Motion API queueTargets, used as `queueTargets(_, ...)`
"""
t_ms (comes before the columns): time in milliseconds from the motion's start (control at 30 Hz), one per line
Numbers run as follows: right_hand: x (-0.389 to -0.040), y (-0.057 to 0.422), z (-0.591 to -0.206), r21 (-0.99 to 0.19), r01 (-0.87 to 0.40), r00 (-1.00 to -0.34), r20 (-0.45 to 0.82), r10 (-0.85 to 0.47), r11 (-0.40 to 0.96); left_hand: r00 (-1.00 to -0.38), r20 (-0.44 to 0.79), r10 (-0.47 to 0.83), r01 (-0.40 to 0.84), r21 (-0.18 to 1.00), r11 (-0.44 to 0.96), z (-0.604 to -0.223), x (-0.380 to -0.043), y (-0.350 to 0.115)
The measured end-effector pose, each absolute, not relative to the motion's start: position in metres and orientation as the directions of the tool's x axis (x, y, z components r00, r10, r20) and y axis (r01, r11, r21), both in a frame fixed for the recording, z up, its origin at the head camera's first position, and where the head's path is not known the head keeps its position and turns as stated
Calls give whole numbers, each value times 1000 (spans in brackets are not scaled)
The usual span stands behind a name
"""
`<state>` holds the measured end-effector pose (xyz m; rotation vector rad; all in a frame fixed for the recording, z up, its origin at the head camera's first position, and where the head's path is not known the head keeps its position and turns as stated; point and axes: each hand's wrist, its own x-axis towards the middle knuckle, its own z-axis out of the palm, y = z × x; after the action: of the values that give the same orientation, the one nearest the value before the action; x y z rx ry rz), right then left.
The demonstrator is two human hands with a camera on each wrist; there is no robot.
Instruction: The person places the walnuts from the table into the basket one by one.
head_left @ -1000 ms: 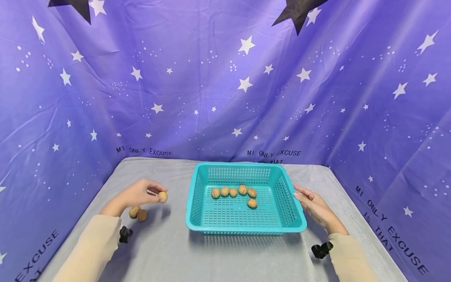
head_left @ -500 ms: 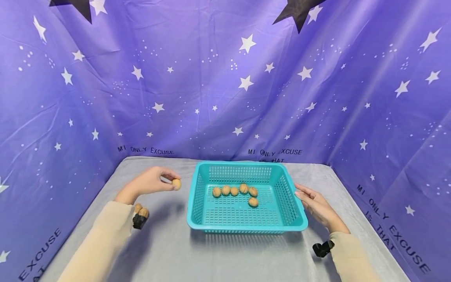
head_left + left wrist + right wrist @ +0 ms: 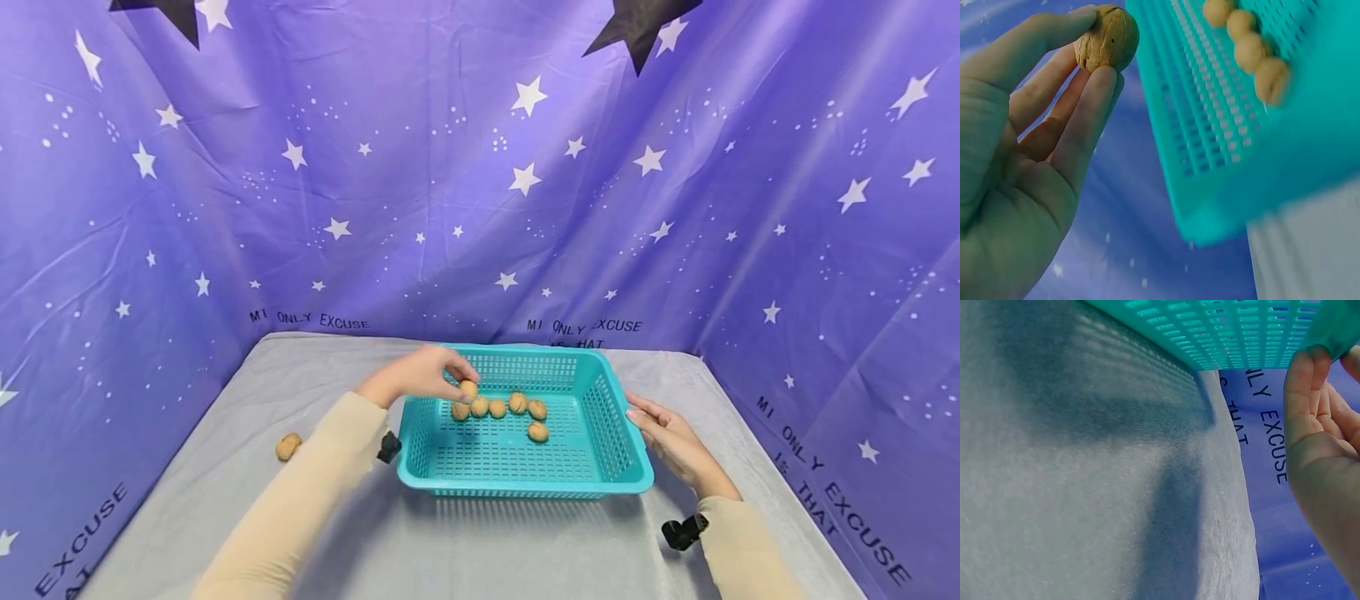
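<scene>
My left hand [image 3: 427, 373] is over the left side of a turquoise plastic basket [image 3: 517, 487], pinching a walnut [image 3: 1110, 40] between thumb and fingertips. Several walnuts [image 3: 497, 408] lie on the basket's slotted floor, most in a row towards the back and one [image 3: 537, 432] nearer the front. My right hand [image 3: 675, 442] grips the basket's right rim, its fingertips [image 3: 1317, 356] right at the edge in the right wrist view.
Two walnuts [image 3: 288, 447] sit close together on the grey cloth-covered table [image 3: 480, 558], left of the basket beside the left sleeve. A purple star-printed curtain [image 3: 420, 183] encloses the back and sides.
My left hand has carried the walnut rightwards from beside the two table walnuts to above the basket. The right hand stays at the rim, and the basket stays put.
</scene>
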<state>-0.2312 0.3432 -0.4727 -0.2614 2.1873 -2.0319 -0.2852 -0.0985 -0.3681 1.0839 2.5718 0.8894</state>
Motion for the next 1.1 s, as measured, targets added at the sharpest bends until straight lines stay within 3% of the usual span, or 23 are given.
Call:
queueTargets(600, -230, 345, -477, -998, -32, -974, 22, -226, 44, -736, -123, 666, 419, 690, 590, -424, -308, -18)
queueTargets(1100, -230, 342, -475, -997, -35, -977, 21, -213, 64, -754, -187, 629, 418, 602, 680, -452, -309, 3)
